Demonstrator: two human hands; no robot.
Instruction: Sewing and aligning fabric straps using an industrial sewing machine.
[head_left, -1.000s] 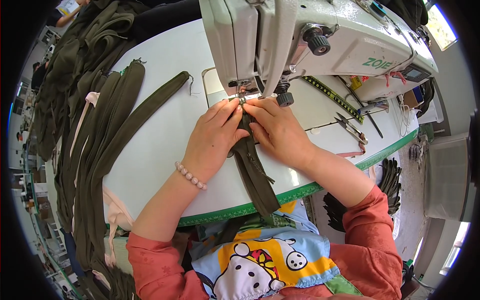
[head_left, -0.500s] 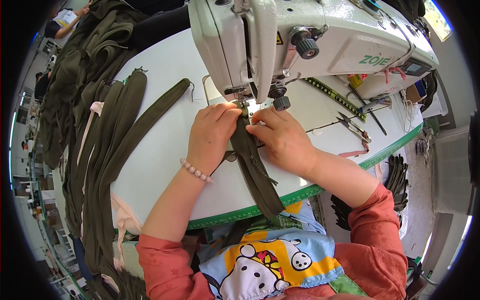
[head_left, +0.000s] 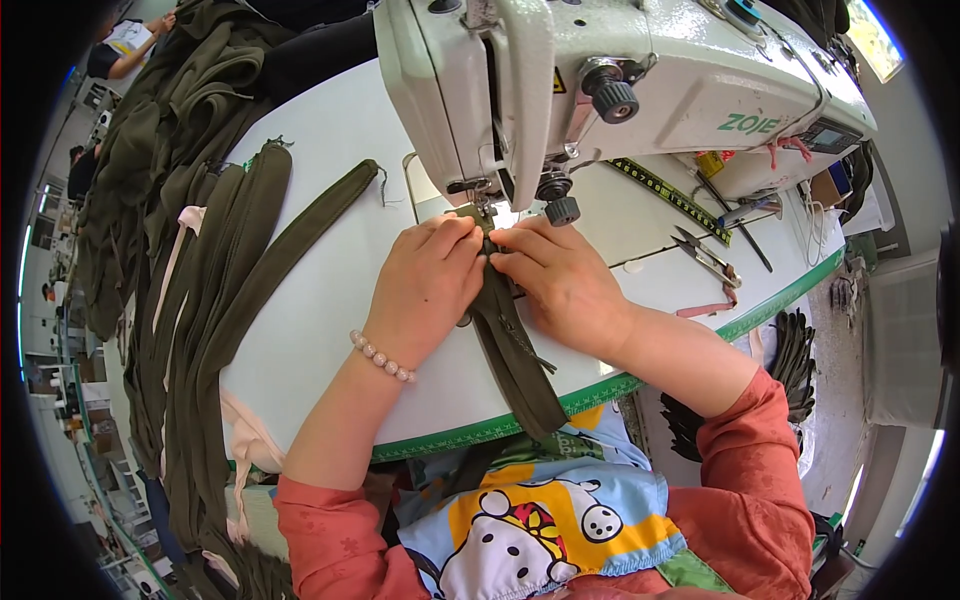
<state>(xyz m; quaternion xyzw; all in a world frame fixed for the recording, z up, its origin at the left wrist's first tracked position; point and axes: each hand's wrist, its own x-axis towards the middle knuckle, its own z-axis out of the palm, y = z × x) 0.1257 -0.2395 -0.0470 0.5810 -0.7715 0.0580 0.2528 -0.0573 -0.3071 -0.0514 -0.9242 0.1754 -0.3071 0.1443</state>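
Note:
A dark olive fabric strip (head_left: 520, 375) runs from under the needle area of a white sewing machine (head_left: 440, 90) toward me and over the table's front edge. My left hand (head_left: 425, 265) pinches the strip's left side just in front of the presser foot (head_left: 484, 204). From the right, my right hand (head_left: 560, 285) closes thumb and fingers on the same strip, its fingertips almost meeting the left hand's. A thin dark cord or zip end (head_left: 540, 360) lies along the strip. The pinched edge itself is hidden by my fingers.
Several olive strips (head_left: 235, 290) lie along the table's left side, beside a large olive fabric heap (head_left: 180, 100). On the right are thread snips (head_left: 708, 262), a black-and-yellow tape measure (head_left: 670, 198) and a dark rod (head_left: 735, 220). Green measuring tape (head_left: 600, 392) edges the table.
My left hand has come slightly back toward me, and my right fingertips have moved left, closer to it. More of the strip's far end shows by the presser foot.

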